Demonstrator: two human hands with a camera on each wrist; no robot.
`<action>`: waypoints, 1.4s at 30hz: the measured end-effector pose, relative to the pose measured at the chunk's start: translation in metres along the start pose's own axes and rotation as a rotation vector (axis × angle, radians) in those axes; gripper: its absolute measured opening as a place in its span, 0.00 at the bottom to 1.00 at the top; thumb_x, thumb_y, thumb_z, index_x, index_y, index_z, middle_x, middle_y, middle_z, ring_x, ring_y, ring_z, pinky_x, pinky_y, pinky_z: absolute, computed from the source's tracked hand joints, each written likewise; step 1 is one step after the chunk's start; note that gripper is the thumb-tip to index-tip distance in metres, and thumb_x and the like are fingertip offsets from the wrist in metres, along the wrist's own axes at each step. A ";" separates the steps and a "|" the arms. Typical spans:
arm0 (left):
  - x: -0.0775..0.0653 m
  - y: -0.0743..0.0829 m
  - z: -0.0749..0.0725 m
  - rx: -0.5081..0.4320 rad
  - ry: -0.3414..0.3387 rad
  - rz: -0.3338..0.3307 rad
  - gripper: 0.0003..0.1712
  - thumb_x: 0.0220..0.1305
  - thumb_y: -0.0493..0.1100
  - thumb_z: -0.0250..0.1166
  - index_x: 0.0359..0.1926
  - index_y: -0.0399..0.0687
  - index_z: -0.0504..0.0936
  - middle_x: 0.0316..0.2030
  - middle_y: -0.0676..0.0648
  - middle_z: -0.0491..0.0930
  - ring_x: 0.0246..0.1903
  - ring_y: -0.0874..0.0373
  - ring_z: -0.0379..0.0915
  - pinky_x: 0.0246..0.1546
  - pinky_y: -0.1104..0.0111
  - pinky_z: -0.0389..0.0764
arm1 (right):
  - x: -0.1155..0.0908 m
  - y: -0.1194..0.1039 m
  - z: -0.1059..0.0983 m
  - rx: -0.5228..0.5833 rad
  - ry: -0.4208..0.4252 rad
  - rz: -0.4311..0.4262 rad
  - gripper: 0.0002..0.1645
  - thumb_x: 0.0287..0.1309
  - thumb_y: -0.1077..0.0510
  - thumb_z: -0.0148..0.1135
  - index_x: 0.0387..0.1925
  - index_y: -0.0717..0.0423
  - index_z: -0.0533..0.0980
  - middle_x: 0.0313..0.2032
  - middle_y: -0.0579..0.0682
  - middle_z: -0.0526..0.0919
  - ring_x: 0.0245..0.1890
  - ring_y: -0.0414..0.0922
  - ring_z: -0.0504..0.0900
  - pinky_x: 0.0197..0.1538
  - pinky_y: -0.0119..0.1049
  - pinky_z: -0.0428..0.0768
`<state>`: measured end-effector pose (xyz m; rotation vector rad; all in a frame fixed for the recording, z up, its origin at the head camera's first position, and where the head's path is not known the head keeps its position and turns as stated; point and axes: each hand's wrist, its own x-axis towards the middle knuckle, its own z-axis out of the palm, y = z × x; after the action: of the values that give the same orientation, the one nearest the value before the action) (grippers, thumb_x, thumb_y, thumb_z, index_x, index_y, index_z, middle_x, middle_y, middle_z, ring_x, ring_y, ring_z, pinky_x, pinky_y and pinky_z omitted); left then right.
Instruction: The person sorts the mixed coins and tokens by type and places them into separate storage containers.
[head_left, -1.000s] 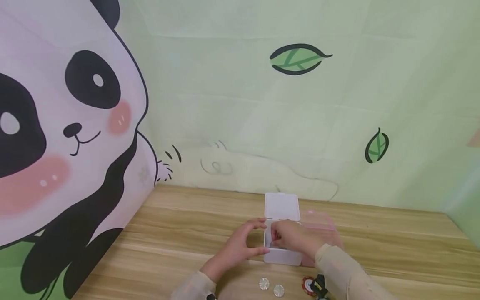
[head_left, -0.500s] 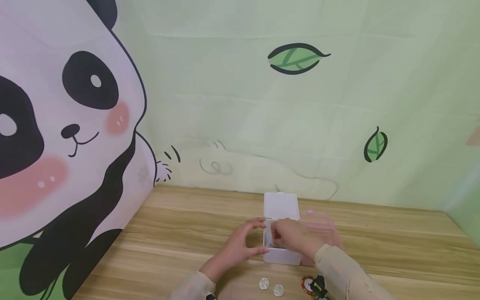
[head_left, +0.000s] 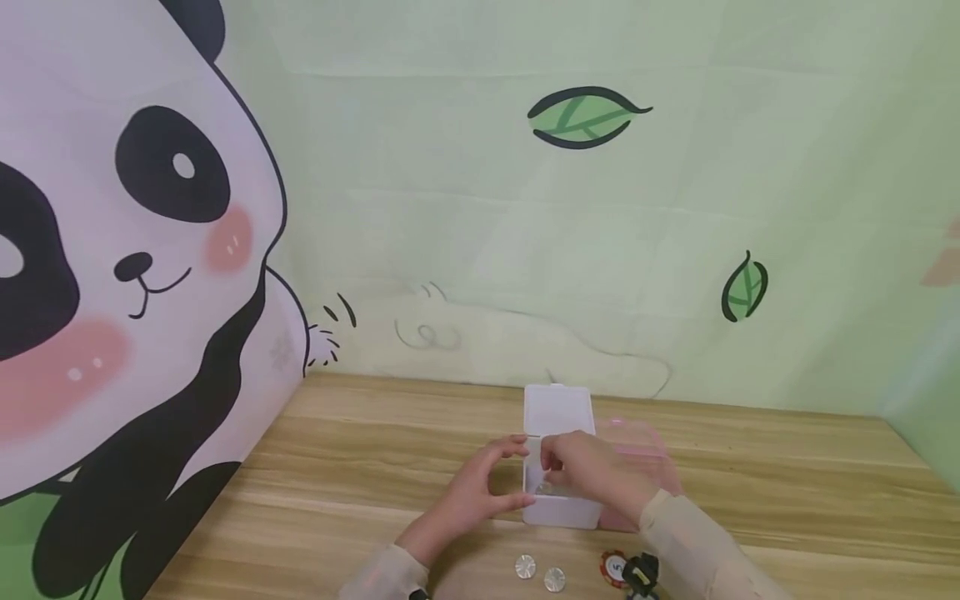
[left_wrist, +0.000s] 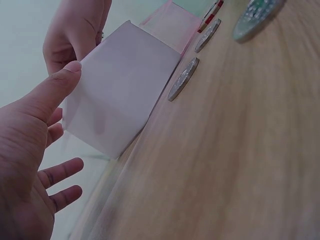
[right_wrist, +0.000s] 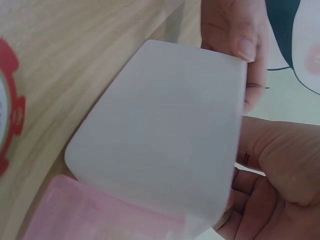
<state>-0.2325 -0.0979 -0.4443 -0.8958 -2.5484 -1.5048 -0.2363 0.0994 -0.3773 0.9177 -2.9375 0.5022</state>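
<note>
A white box [head_left: 562,512] with its lid [head_left: 558,409] raised stands on the wooden table. My left hand [head_left: 476,490] holds the box at its left end, thumb on the front rim and fingertips at the back. My right hand [head_left: 585,467] reaches over the box with curled fingers dipped into it. What lies between those fingertips is hidden by the hand and the box wall. Something shiny [head_left: 544,488] shows on the box floor below them. In the right wrist view the box's front wall [right_wrist: 160,125] hides the inside.
A pink translucent box [head_left: 651,462] sits right against the white one. In front lie two silver coins [head_left: 525,567], a red-and-white poker chip [head_left: 613,568] and a black object [head_left: 641,572]. A panda-printed backdrop [head_left: 450,208] rises behind the table.
My right hand's fingers have shifted slightly inside the box, and the shiny thing beneath them shows more. My left hand keeps its hold. The head view has turned a little.
</note>
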 end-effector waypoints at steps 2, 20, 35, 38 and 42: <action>0.000 -0.001 0.000 0.002 0.001 -0.001 0.33 0.52 0.50 0.73 0.58 0.47 0.73 0.68 0.51 0.68 0.69 0.50 0.60 0.68 0.49 0.62 | -0.002 0.000 -0.001 -0.003 0.016 -0.018 0.09 0.49 0.64 0.69 0.25 0.54 0.75 0.23 0.44 0.81 0.23 0.36 0.71 0.28 0.27 0.71; 0.000 -0.007 0.001 -0.007 0.005 0.005 0.31 0.52 0.52 0.72 0.57 0.51 0.73 0.68 0.52 0.68 0.68 0.50 0.61 0.68 0.48 0.63 | -0.026 -0.017 -0.021 0.060 0.030 -0.037 0.03 0.57 0.59 0.64 0.31 0.52 0.77 0.27 0.40 0.81 0.28 0.32 0.75 0.33 0.26 0.75; 0.000 -0.003 0.001 0.021 0.013 0.007 0.31 0.52 0.51 0.73 0.56 0.50 0.74 0.67 0.52 0.68 0.67 0.50 0.63 0.67 0.49 0.64 | -0.051 -0.032 -0.022 0.126 0.051 -0.110 0.07 0.53 0.59 0.68 0.27 0.50 0.76 0.23 0.37 0.78 0.22 0.28 0.68 0.26 0.22 0.70; 0.000 -0.003 0.002 0.018 0.015 0.003 0.31 0.52 0.51 0.73 0.56 0.51 0.74 0.67 0.52 0.68 0.67 0.49 0.64 0.67 0.49 0.64 | -0.057 -0.033 -0.018 0.148 0.033 -0.108 0.07 0.53 0.59 0.68 0.27 0.49 0.76 0.23 0.36 0.77 0.22 0.27 0.67 0.26 0.22 0.69; 0.001 -0.004 0.002 0.010 0.016 0.004 0.31 0.52 0.51 0.73 0.56 0.51 0.74 0.67 0.52 0.68 0.66 0.49 0.65 0.67 0.48 0.64 | -0.064 -0.032 -0.011 0.163 0.022 -0.116 0.07 0.53 0.58 0.68 0.27 0.48 0.76 0.24 0.35 0.77 0.23 0.27 0.68 0.26 0.22 0.69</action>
<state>-0.2345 -0.0971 -0.4484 -0.8841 -2.5390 -1.4907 -0.1667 0.1137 -0.3647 1.0842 -2.8360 0.7480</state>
